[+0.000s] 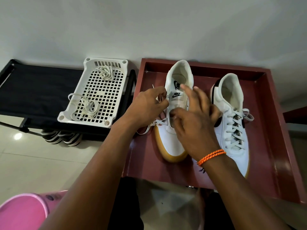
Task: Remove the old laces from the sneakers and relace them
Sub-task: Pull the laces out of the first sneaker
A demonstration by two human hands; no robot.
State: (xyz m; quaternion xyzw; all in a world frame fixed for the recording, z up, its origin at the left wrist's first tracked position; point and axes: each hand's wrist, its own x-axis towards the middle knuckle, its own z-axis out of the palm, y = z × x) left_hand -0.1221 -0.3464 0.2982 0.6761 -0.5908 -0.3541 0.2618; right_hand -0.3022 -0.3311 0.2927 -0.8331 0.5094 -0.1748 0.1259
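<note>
Fingers (163,101) pinch lace (159,122) (left sneaker (172,143)).

This is looking like a room in a home, likely an entry or living corner where shoes are kept. Glossy pale floor tiles (33,156) are reflecting a ceiling light, and a plain white wall (149,27) is running behind everything. A low black fabric-shelved shoe rack (38,90) is standing against that wall, with striped footwear (61,137) sitting beneath it. A white perforated plastic basket (93,95) is resting on the rack, a pink plastic tub (21,211) is sitting on the floor, and a dark red tray-like bench (272,123) is carrying white sneakers (232,113).
</note>
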